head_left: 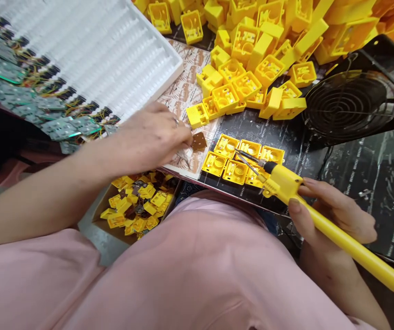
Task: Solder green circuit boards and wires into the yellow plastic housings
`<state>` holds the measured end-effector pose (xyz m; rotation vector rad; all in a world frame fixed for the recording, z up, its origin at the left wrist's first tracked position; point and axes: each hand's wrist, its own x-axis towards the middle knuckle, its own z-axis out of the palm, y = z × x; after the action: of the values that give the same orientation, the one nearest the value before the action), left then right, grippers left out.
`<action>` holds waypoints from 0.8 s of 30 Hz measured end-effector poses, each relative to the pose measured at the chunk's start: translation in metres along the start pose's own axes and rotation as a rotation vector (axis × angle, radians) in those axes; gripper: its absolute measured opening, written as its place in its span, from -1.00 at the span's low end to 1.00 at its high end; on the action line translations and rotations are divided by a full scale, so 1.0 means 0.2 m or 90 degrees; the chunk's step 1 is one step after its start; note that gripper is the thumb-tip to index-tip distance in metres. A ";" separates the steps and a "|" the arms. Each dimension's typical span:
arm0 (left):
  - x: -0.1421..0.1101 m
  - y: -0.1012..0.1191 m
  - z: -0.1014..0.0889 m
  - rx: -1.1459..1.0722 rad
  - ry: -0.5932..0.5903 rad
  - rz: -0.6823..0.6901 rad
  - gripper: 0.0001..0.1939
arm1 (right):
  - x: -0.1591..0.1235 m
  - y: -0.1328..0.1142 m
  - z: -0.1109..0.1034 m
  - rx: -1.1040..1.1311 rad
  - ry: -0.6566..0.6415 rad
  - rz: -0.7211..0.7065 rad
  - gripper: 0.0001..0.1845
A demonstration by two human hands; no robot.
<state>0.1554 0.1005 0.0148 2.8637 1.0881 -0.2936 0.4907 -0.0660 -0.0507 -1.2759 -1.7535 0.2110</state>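
Note:
My right hand (pixel 337 215) is wrapped round a yellow soldering iron (pixel 320 220). The iron's metal tip and a thin feed tube point left, over two short rows of yellow plastic housings (pixel 236 172) with open sides up. These housings show round speaker-like grilles and small metal contacts inside. My left hand (pixel 155 135) is palm down with its fingers closed, at the left of the rows. A small brown circuit board (pixel 199 141) sticks out at its fingertips. A thin pointed shape shows below those fingers; I cannot make out what it is.
Many yellow housings (pixel 248 87) are heaped at the back. A black fan (pixel 351 101) stands at the right. At left, a white foam tray (pixel 179 64) borders green circuit boards (pixel 59 128) with wires. Below the table edge sits a cardboard box (pixel 102 217) of yellow parts.

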 end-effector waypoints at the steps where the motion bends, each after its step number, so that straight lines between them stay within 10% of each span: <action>1: 0.01 0.02 0.03 -0.042 0.011 0.029 -0.64 | 0.02 -0.03 0.01 0.005 0.014 -0.008 -0.34; 6: 0.04 0.14 0.18 -0.132 0.093 0.055 -0.63 | 0.07 -0.13 0.04 0.010 -0.027 -0.026 -0.33; 14: 0.09 0.14 0.11 -0.083 -0.048 0.019 -0.71 | 0.09 -0.14 0.10 0.043 -0.049 -0.082 -0.59; 24: 0.09 0.15 0.16 -0.053 -0.009 0.039 -0.70 | 0.14 -0.16 0.14 0.031 -0.063 -0.158 -0.72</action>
<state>0.1838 0.0847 -0.0199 2.8107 0.9845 -0.2593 0.4471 -0.0473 -0.0308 -1.0169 -1.9613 0.1746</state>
